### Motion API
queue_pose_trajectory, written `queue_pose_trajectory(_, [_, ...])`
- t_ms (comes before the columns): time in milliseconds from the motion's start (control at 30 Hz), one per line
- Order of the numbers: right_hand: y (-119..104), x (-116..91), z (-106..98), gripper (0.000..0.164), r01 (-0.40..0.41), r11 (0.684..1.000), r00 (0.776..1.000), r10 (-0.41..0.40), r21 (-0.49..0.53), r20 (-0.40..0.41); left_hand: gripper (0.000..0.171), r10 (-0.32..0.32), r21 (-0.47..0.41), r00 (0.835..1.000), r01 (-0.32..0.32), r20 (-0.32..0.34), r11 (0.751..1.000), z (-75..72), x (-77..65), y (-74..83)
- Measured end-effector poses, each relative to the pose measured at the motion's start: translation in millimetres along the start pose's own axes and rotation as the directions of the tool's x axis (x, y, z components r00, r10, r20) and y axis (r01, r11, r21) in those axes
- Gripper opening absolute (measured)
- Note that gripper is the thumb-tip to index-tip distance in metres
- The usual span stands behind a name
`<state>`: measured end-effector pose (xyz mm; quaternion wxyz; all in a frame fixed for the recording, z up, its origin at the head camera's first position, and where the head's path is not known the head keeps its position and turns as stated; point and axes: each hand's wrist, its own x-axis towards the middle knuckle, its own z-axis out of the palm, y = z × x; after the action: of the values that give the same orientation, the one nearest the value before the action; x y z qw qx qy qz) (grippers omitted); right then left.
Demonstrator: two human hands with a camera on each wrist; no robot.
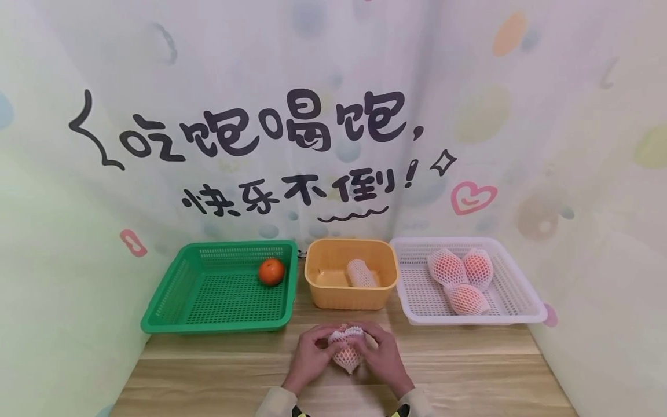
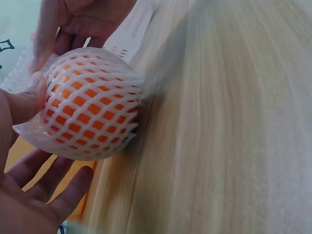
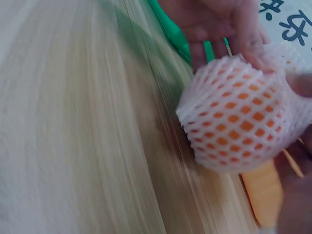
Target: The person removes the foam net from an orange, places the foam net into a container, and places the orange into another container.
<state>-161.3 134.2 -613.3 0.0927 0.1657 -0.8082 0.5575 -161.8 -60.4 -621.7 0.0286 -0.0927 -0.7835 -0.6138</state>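
Both hands hold one orange wrapped in white foam net [image 1: 347,351] just above the wooden table [image 1: 208,370], near its front edge. My left hand [image 1: 311,353] pinches the net's rim on the left; my right hand [image 1: 383,353] pinches it on the right. In the left wrist view the netted orange [image 2: 90,109] sits by my thumb, fingers spread below. The right wrist view shows the same netted orange [image 3: 241,117] gripped at the net's upper edge.
A green basket [image 1: 172,295] at back left holds one bare orange [image 1: 271,271]. The yellow tub [image 1: 318,284] in the middle holds an empty foam net [image 1: 361,274]. A white basket [image 1: 516,289] at back right holds three netted fruits [image 1: 461,278]. Patterned curtains close in three sides.
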Motion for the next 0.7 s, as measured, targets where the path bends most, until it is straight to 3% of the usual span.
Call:
queue_pose_trajectory(100, [0.3, -0.5, -5.8, 0.054, -0.137, 0.990, 0.981, 0.130, 0.042, 0.143, 0.045, -0.030, -0.014, 0.998, 0.031, 0.058, 0.999, -0.4, 0.7, -4.7])
queue_pose_trajectory(167, [3.6, -0.4, -8.2, 0.059, -0.167, 0.985, 0.968, 0.153, 0.052, 0.200, 0.058, -0.058, -0.037, 0.991, 0.063, 0.118, 0.997, -1.2, -0.1, -8.2])
queue_pose_trajectory(300, [10.6, -0.2, -10.6, 0.050, -0.172, 0.985, 0.966, 0.162, 0.031, 0.202, 0.073, -0.066, -0.078, 0.975, 0.084, 0.210, 0.993, -2.5, -2.8, -13.6])
queue_pose_trajectory(467, [10.3, -0.2, -11.3, 0.043, -0.148, 0.988, 0.978, 0.140, 0.045, 0.157, 0.054, -0.014, -0.059, 0.988, 0.023, 0.151, 0.998, -1.5, -2.9, -13.0])
queue_pose_trajectory(700, [5.1, 0.6, -9.7, 0.033, -0.073, 0.997, 0.996, 0.071, 0.031, 0.056, 0.036, 0.007, -0.046, 0.996, -0.003, 0.088, 0.999, 1.5, -0.9, -9.4])
